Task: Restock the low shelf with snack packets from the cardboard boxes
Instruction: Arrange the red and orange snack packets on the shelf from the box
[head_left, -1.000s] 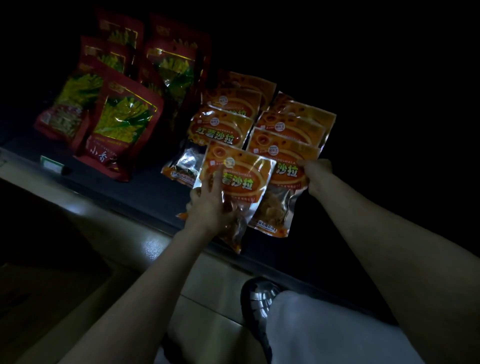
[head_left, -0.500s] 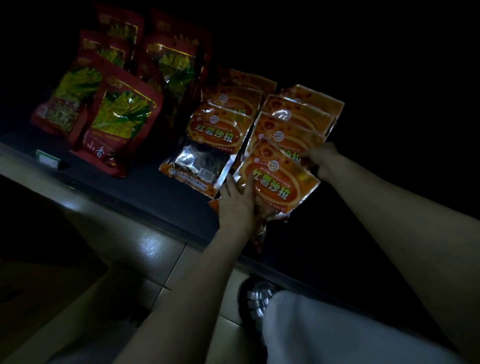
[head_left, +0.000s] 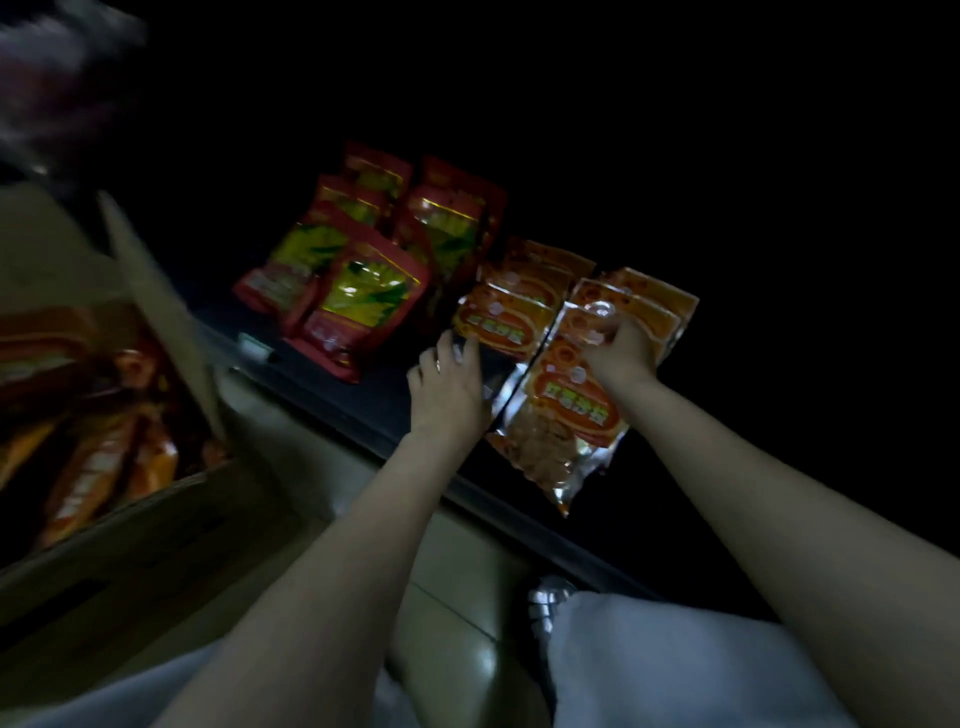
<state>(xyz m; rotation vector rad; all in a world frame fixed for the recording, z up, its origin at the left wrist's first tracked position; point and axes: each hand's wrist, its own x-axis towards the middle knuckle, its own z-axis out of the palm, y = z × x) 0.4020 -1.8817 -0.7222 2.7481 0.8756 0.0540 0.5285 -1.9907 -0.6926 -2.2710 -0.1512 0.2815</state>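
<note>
Two hands reach the low shelf (head_left: 363, 415) in our head view. Our left hand (head_left: 449, 392) rests on the left column of orange packets (head_left: 501, 317), fingers curled at a packet's edge, though the dim blur hides whether they grip it. Our right hand (head_left: 621, 353) pinches the right column's packet (head_left: 597, 319) above the front packet (head_left: 563, 426). Left of us, the cardboard box (head_left: 156, 525) holds more.

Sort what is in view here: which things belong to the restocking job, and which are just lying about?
Part of the job:
- orange snack packets on the low shelf
- open cardboard box with more orange packets
- left hand and right hand, both on the orange rows

Just lying about:
- red-and-yellow packets, untouched
- shelf price tag
- shoe on the tiled floor
</note>
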